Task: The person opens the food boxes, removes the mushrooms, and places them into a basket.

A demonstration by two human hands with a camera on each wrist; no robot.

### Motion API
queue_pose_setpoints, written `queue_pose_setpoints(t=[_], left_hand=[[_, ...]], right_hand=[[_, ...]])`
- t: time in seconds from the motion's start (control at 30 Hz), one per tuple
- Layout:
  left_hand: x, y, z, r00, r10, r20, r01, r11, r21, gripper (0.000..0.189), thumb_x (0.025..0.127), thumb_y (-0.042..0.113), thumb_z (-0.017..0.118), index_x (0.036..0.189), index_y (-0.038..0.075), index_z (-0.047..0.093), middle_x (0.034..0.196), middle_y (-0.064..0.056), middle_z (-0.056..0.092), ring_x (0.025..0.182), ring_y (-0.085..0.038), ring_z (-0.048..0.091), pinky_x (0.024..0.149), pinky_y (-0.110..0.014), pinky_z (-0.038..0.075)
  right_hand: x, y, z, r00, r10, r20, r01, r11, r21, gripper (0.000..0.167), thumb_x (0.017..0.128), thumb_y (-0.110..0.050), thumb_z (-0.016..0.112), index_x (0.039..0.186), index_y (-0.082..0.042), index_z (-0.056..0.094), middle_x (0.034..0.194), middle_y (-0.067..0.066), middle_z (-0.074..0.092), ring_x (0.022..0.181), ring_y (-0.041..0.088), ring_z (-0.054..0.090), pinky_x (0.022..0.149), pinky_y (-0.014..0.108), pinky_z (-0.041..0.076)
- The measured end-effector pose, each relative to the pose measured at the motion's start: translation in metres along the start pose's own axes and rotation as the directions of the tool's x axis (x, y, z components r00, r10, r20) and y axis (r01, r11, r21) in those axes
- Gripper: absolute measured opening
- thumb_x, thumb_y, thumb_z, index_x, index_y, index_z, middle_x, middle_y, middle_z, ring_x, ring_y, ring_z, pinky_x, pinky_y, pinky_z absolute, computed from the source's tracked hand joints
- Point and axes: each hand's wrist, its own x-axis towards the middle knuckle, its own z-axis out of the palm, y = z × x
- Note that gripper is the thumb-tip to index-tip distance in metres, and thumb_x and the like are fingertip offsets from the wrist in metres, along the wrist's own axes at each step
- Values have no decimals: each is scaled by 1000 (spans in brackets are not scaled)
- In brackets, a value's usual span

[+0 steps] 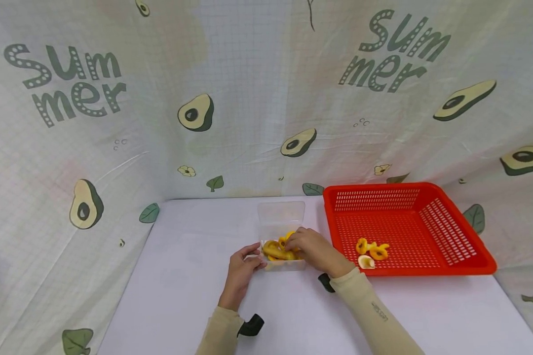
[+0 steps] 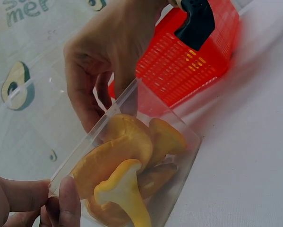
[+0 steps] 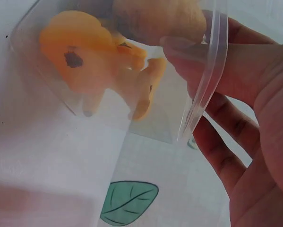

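A clear plastic box [image 1: 284,266] with its lid [image 1: 281,213] raised at the back stands on the table, holding several yellow-orange mushrooms [image 1: 277,251]. At its left side my left hand [image 1: 241,273] pinches the rim; thumb and finger show at the edge in the left wrist view. From the right, my right hand [image 1: 313,249] reaches over the rim with its fingers bent down into the box. Its thumb lies against a brownish-orange mushroom [image 3: 162,19] in the right wrist view, the opposing fingertips hidden behind it. A paler yellow mushroom [image 2: 122,189] leans near the box wall.
To the right, a red plastic basket [image 1: 462,231] with slotted walls holds a few yellow mushrooms [image 1: 378,252] and a cream-coloured piece [image 1: 366,262] in its near left corner. Behind the white table [image 1: 195,236] hangs a cloth [image 1: 248,98] printed with avocados.
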Motion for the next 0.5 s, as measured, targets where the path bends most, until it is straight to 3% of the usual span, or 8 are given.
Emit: queue_pose_setpoints(t=[0.27,0.5], left_hand=[[-1,0,1,1000,-3,3,3,1000,24,45,98,-9,65,143,-14,56,116,-15,57,83,-12,65,79,-24,65],[0,-1,0,1000,6,8,-6,1000,13,45,98,-10,64,142,-15,56,114,-14,57,84,-12,65,78,-25,65]], right_hand=[[0,2,-3,999,-43,3,43,999,1,21,82,-6,89,101,-13,84,103,-3,78,101,20,64,89,33,59],[-2,-3,-6,1000,-26,-13,26,1000,7,19,81,-9,90,98,-13,82,99,-4,76,98,18,63,87,33,59]])
